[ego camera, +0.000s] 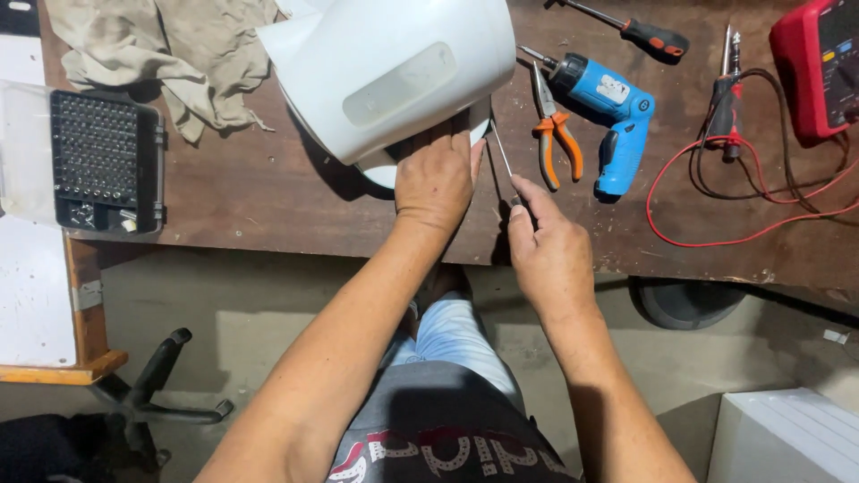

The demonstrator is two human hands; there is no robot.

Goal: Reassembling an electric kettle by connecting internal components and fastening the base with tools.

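While pressed against the lower edge of the white kettle (389, 76), left hand (436, 183) curled shut, fingers tucked under its base. Right hand (548, 255) clamped on a thin screwdriver (501, 152), shaft angled up to the kettle's rim. Kettle tipped on its side on the brown workbench (268, 192), top cut off. Screwdriver handle hidden in the fist.

On my worktop (268, 197) a rumpled beige rag (179, 54) lies at the back left; beside it a black bit case (106, 161); to the right, orange-handled pliers (555, 134), a blue cordless driver (613, 107), a black-and-orange screwdriver (649, 34), a red multimeter (819, 67) with red leads (707, 228).
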